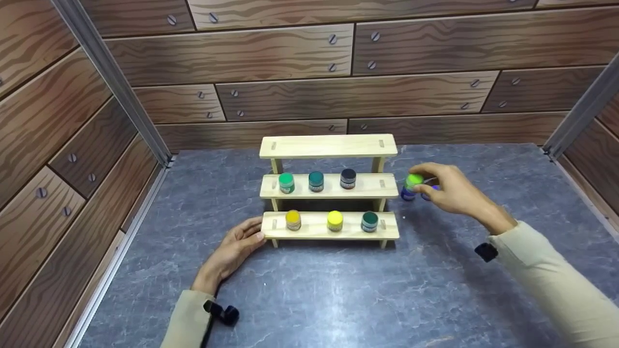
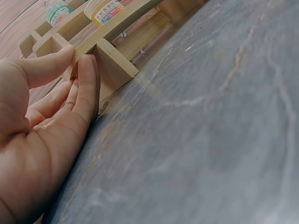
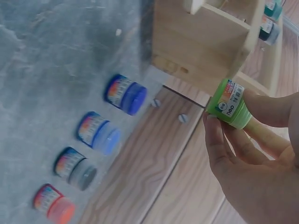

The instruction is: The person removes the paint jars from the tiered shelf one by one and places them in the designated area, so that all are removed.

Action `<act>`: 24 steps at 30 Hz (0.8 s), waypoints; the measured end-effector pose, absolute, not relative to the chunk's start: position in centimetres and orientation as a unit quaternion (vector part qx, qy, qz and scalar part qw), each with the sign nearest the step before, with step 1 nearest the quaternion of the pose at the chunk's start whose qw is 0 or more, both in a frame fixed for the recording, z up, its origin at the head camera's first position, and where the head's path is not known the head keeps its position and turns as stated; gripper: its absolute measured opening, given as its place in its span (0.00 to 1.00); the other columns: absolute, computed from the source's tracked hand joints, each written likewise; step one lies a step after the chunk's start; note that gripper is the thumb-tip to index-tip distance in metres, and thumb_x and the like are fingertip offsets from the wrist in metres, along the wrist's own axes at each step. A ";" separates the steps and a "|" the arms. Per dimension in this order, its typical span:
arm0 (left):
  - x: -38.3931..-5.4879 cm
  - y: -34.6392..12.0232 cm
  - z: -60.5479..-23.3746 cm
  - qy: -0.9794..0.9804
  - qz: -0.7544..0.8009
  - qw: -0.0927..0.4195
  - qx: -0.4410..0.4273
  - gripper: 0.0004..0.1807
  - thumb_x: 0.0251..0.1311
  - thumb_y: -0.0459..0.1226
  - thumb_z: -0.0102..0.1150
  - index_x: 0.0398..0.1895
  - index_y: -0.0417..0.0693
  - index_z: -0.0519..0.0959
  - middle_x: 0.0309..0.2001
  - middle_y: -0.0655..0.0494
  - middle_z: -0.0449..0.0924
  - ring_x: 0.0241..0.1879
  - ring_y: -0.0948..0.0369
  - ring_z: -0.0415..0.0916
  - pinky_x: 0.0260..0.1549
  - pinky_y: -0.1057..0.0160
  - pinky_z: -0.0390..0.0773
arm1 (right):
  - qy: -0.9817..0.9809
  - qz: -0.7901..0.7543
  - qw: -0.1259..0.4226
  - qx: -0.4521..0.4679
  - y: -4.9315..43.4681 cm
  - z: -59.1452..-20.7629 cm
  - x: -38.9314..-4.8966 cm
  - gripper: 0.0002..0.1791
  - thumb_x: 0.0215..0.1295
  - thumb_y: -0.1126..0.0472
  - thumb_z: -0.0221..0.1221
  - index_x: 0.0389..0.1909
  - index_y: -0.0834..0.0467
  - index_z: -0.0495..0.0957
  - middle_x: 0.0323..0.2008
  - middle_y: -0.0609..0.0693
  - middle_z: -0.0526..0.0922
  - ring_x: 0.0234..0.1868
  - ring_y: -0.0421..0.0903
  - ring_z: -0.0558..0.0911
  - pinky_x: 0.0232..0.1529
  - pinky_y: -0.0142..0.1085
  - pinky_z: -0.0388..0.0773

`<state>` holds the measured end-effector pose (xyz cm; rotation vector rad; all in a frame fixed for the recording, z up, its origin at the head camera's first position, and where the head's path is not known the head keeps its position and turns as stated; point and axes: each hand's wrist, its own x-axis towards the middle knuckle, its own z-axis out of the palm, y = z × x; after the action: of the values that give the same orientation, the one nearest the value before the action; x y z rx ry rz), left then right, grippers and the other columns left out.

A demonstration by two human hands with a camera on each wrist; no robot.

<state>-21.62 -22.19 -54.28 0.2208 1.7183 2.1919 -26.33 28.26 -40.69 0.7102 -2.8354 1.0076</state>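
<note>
A light green paint jar (image 3: 227,103) is held between the thumb and fingers of my right hand (image 1: 447,188), just right of the wooden tiered rack (image 1: 329,146). In the right wrist view that hand (image 3: 257,158) has the jar beside the rack's side panel. My left hand (image 1: 239,246) grips the front left corner of the lowest shelf, thumb on top and fingers beneath, as the left wrist view shows. On the middle shelf stand a green jar (image 1: 286,182), a teal jar (image 1: 316,181) and a black jar (image 1: 347,179).
The lowest shelf bears an orange-yellow jar (image 1: 293,220), a yellow jar (image 1: 334,221) and a dark green jar (image 1: 369,221). Right of the rack, a dark blue jar (image 3: 125,94), a blue jar (image 3: 98,133), a black jar (image 3: 74,168) and a red jar (image 3: 53,204) stand in line.
</note>
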 end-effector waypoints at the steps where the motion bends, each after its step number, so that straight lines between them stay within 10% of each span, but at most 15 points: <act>1: -21.6 -22.2 -54.3 0.605 0.773 0.173 0.080 0.36 0.76 0.28 0.57 0.81 0.27 0.54 0.75 0.38 0.67 0.64 0.61 0.78 0.67 0.64 0.79 | -0.917 0.325 0.025 0.229 28.3 -41.1 -26.4 0.20 0.75 0.68 0.64 0.64 0.70 0.79 0.56 0.68 0.85 0.55 0.63 0.86 0.57 0.59 0.85; 24: -21.6 -22.2 -54.2 0.602 0.777 0.171 0.073 0.36 0.76 0.28 0.57 0.81 0.27 0.54 0.75 0.37 0.67 0.63 0.59 0.78 0.68 0.62 0.79 | -0.926 0.297 0.029 0.230 29.3 -47.2 -26.8 0.21 0.59 0.76 0.69 0.55 0.72 0.83 0.47 0.64 0.84 0.45 0.57 0.85 0.49 0.53 0.87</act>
<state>-21.58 -22.24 -54.23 0.2068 1.7083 2.2051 -26.84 29.28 -47.22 0.7096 -2.8576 0.9156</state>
